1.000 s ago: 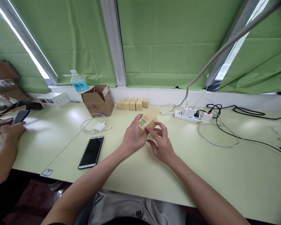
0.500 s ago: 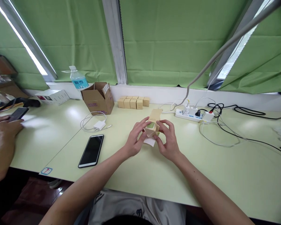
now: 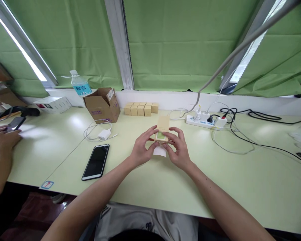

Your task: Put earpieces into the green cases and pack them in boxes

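Between my two hands is a small tan cardboard box (image 3: 161, 141), its long lid flap (image 3: 163, 122) raised at the far side. Something green and white shows in its mouth, too small to name. My left hand (image 3: 144, 146) grips the box's left side with fingertips and thumb. From the right, my right hand (image 3: 177, 146) holds it the same way, thumb low at the near face. A white paper piece (image 3: 160, 151) lies under the box's near edge. Left of my hands a dark-screened phone (image 3: 95, 162) rests on the table (image 3: 130, 194).
Several small tan boxes (image 3: 140, 109) stand in a row by the wall, beside an open brown carton (image 3: 102, 107). A white charger (image 3: 104, 134) with its cable lies nearer. A power strip (image 3: 200, 123) with cords sits right. Another person's hand (image 3: 7, 138) holds a phone at far left.
The small box has turned a little, so its opening and raised flap now face me more squarely. Both hands still hold it. The whole view has shifted slightly.
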A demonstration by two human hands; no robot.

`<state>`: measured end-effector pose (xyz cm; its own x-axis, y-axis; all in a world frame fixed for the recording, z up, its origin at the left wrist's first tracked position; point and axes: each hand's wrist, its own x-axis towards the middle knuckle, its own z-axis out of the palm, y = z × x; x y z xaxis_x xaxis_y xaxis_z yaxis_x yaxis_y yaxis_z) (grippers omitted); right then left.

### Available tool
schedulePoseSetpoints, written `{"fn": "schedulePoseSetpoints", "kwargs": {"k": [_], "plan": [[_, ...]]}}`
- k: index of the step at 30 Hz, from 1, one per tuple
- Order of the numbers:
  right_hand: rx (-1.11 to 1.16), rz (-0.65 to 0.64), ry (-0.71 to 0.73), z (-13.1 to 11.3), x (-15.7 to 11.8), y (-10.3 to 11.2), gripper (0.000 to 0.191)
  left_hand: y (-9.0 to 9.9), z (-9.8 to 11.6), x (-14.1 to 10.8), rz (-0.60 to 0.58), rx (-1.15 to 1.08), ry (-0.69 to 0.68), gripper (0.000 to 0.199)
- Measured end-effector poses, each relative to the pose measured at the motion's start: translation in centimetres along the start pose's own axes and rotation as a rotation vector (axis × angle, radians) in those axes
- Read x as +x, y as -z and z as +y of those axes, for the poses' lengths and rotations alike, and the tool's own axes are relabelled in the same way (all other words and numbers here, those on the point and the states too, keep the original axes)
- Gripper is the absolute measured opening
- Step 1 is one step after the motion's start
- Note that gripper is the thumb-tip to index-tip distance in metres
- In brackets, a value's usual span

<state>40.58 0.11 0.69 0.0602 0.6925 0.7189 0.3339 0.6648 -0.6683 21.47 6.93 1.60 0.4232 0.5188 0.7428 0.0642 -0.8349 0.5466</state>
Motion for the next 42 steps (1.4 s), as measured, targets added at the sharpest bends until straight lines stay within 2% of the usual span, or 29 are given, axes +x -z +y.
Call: {"fn": "schedulePoseSetpoints", "kwargs": {"k": [6, 14, 17, 21, 25, 28, 32, 36, 42], "plan": [[0.121, 0.027, -0.072, 0.0, -0.1, -0.2, 0.033, -0.1, -0.1, -0.2, 0.072, 0.188, -0.131, 0.043], [0.225, 0.044, -0.162, 0.0, -0.1, -0.4, 0.032, -0.6, -0.1, -0.4, 0.090, 0.113, -0.068, 0.035], [0.255, 0.057, -0.192, 0.0, 0.1, -0.3, 0.033, -0.1, -0.1, -0.4, 0.013, 0.013, -0.056, 0.044], [0.265, 0.117, -0.207, 0.0, 0.5, 0.0, 0.035, 0.6, 0.1, -0.3, -0.193, -0.137, -0.047, 0.072], [0.293, 0.129, -0.214, 0.1, 0.6, 0.1, 0.038, 0.5, 0.3, -0.4, -0.294, -0.146, 0.066, 0.091], [0.313, 0.085, -0.209, -0.2, 0.5, 0.1, 0.040, 0.1, 0.4, -0.5, -0.263, -0.171, 0.159, 0.090], [0.327, 0.039, -0.175, -0.6, 0.4, 0.1, 0.037, -0.4, 0.6, -0.6, -0.150, -0.242, 0.244, 0.072], [0.320, 0.002, -0.187, -0.6, 0.2, 0.1, 0.039, -0.9, 1.0, -0.7, -0.063, -0.358, 0.296, 0.059], [0.283, -0.019, -0.198, -0.4, -0.1, -0.3, 0.041, -1.4, 0.9, -0.8, 0.004, -0.457, 0.337, 0.053]]}}
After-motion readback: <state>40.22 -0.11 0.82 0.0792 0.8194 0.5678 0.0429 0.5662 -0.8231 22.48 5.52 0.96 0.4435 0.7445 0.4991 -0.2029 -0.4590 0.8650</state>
